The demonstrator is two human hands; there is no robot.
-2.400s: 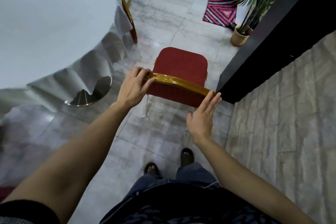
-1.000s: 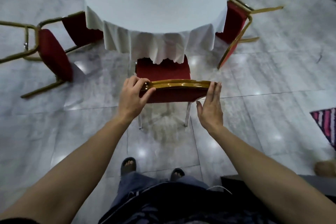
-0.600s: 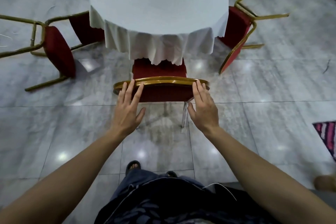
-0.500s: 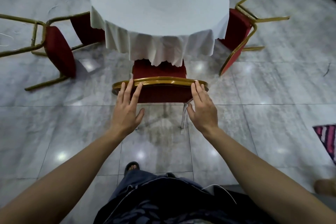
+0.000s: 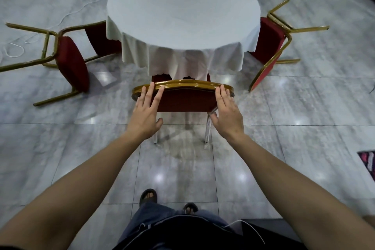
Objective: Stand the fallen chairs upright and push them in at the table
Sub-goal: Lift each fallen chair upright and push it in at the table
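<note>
1. The upright chair point(image 5: 183, 98) stands at the near side of the table point(image 5: 182, 12). Its seat is already under the hanging cloth point(image 5: 182, 61), and only the backrest and the two rear legs show.
2. The left hand point(image 5: 147, 112) lies flat on the back of the chair, fingers straight and a little spread, with the tips at the gold top rail. This grip is open; nothing is clasped.
3. The right hand point(image 5: 227, 113) does the same at the right end of the rail, fingers straight and close together, thumb near the frame. It also holds nothing.
4. I think the flat palms are there because the chair only needs a push forward. Pressing at both ends of the backrest keeps it straight, so it should not turn against the table.
5. This chair seems almost pushed in, or fully; I cannot tell how deep the seat goes under the cloth.
6. Two chairs are not yet done. The left chair point(image 5: 71, 63) lies on its side with legs pointing away from the table. The right chair point(image 5: 269, 38) is tipped over too, its backrest on the floor point(image 5: 60, 158) beside the table.
7. The person stands directly behind the chair, both feet on the floor.
</note>
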